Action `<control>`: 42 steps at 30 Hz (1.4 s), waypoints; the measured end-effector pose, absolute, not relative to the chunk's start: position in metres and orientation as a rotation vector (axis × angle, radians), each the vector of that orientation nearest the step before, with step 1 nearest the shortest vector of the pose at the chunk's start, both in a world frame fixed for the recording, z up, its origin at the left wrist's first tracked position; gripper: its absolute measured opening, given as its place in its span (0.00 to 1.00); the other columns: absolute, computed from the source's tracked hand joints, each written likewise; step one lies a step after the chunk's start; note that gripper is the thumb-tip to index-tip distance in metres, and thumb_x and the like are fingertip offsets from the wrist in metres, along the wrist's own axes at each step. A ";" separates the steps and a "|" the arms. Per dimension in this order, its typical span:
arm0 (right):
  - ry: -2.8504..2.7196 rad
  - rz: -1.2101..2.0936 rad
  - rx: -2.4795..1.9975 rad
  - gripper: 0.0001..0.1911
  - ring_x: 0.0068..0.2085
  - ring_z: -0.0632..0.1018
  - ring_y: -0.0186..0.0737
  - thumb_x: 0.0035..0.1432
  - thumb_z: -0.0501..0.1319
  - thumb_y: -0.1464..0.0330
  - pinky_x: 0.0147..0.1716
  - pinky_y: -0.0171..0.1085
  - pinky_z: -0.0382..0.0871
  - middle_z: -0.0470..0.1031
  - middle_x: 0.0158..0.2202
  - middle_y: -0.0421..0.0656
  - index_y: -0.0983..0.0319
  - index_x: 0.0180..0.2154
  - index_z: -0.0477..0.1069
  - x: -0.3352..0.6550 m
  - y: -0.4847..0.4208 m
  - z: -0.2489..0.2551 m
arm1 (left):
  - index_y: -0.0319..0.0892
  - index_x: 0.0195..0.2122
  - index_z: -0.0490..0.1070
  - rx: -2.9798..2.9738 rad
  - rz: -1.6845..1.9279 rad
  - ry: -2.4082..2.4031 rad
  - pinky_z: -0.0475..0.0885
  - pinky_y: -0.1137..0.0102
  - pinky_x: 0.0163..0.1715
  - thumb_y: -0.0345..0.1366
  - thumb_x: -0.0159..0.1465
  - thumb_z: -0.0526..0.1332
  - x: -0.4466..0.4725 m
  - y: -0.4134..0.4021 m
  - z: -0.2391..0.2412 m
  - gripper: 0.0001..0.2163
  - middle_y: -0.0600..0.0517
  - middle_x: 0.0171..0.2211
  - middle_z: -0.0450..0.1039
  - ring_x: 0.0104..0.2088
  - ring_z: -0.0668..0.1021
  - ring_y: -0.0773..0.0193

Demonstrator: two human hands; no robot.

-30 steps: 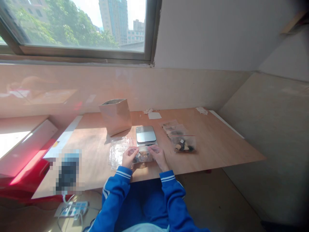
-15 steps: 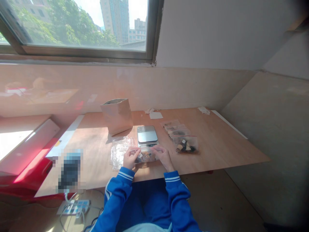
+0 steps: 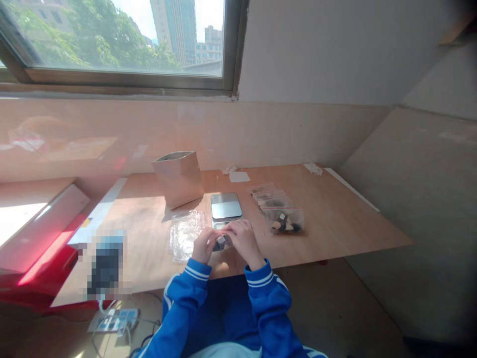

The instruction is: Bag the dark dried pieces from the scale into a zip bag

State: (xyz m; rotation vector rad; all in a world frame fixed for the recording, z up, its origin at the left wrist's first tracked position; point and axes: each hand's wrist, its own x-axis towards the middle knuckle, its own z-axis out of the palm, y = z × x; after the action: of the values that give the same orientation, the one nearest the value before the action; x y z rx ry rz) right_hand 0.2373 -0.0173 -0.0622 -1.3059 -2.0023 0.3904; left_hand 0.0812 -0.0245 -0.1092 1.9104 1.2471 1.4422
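Between my hands is a clear zip bag (image 3: 222, 243) with small dark and tan pieces in it, near the table's front edge. My left hand (image 3: 203, 244) is closed on the bag's upper left edge. My right hand (image 3: 243, 240) pinches the top edge close beside the left fingers and covers much of the bag. Just beyond them sits a kitchen scale (image 3: 226, 205) with a bare metal plate; the fingers partly hide its front panel. A stack of clear plastic bags (image 3: 186, 236) lies by my left hand.
Several filled zip bags (image 3: 286, 222) lie in a row on the right. A brown paper bag (image 3: 179, 180) stands open behind the flat bags. White paper (image 3: 239, 176) and crumpled tissue (image 3: 313, 169) lie at the back. A blurred dark object (image 3: 106, 266) with a cable is at the left edge.
My right hand has moved left along the top of the zip bag, from its right corner to beside my left hand. The view has shifted slightly.
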 end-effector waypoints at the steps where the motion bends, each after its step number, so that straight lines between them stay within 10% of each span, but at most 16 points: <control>1: -1.996 0.341 -1.331 0.11 0.37 0.73 0.41 0.61 0.58 0.75 0.42 0.39 0.56 0.77 0.30 0.39 0.59 0.29 0.72 0.235 -0.017 -0.065 | 0.43 0.31 0.75 1.914 1.449 1.263 0.73 0.67 0.34 0.39 0.66 0.56 0.081 -0.024 -0.109 0.11 0.49 0.30 0.75 0.33 0.77 0.62; 42: -1.868 0.161 -1.341 0.11 0.34 0.70 0.41 0.62 0.59 0.72 0.39 0.41 0.57 0.75 0.27 0.40 0.57 0.28 0.75 0.234 -0.017 -0.091 | 0.46 0.28 0.76 1.808 1.530 1.502 0.71 0.64 0.35 0.38 0.61 0.61 0.073 -0.022 -0.105 0.07 0.51 0.28 0.76 0.32 0.76 0.59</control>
State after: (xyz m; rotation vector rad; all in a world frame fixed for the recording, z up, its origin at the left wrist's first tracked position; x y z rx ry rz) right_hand 0.2339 -0.0173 -0.0911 -1.3412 -1.8677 0.1607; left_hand 0.0730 -0.0222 -0.1054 1.8077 1.5023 1.5302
